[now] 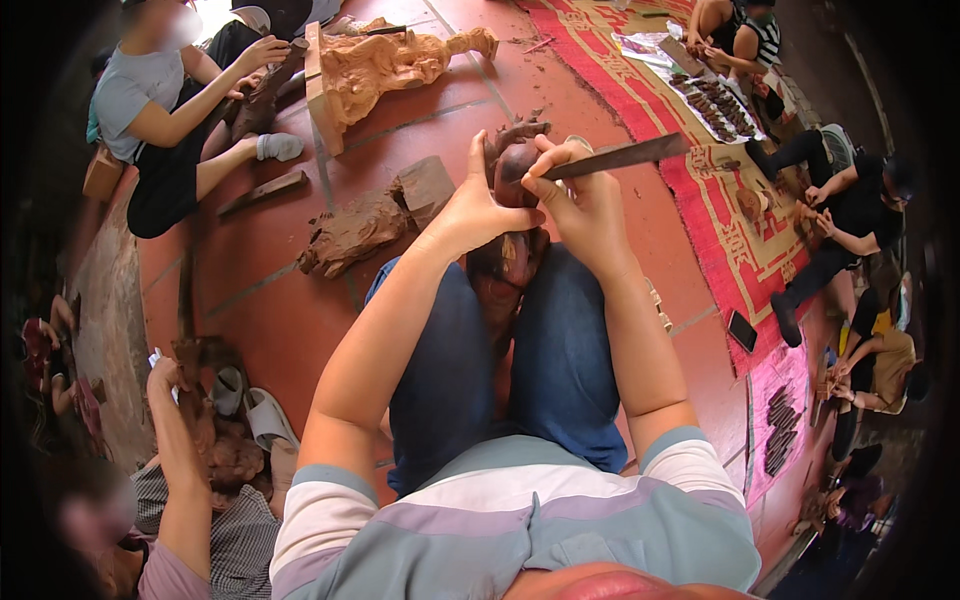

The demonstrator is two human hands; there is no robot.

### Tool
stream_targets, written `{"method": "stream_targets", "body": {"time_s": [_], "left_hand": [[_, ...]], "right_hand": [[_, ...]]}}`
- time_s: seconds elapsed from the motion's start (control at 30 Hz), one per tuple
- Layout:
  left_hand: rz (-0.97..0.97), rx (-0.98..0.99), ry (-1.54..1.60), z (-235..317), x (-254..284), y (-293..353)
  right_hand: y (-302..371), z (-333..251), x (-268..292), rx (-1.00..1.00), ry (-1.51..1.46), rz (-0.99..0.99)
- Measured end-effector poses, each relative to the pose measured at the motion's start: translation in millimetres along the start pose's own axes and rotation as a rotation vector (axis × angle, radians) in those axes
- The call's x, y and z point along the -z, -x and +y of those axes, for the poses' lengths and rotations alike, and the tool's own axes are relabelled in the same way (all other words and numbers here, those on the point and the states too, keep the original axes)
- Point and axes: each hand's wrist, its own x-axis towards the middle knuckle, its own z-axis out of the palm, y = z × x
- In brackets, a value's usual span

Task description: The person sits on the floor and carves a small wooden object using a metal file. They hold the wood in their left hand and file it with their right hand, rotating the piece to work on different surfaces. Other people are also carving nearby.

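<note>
A dark reddish-brown wood carving (517,163) stands between my knees, its lower part held by my thighs. My left hand (470,208) grips its upper part from the left side, with the thumb stretched across the front. In my right hand (588,205) is a flat, dark, file-like tool (635,156), pinched near one end. Its free end points right and slightly up. The pinched end lies close to the carving's rounded top; whether it touches, I cannot tell.
Left of my knees lie a rough wood chunk (360,232) and a squared block (426,190). Beyond is a pale carved statue (400,72) on its side. A phone (742,332) and dark tools (780,430) lie right, along a red mat (690,190). Co-workers sit on both sides.
</note>
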Motion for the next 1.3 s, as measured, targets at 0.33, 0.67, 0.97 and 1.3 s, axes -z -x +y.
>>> {"method": "stream_targets", "body": {"time_s": [0.33, 0.67, 0.97, 1.3], "left_hand": [[-0.012, 0.031, 0.080, 5, -2, -2], [0.172, 0.072, -0.122, -2, -13, 8], [0.241, -0.029, -0.127, -12, -24, 26], [0.243, -0.062, -0.184, -16, -26, 25]], "right_hand": [[-2, 10, 6, 0.127, 0.087, 0.057], [-11, -2, 6, -0.092, 0.058, 0.010], [-10, -19, -5, 0.262, 0.475, -0.290], [-14, -33, -4, 0.114, 0.543, -0.317]]}}
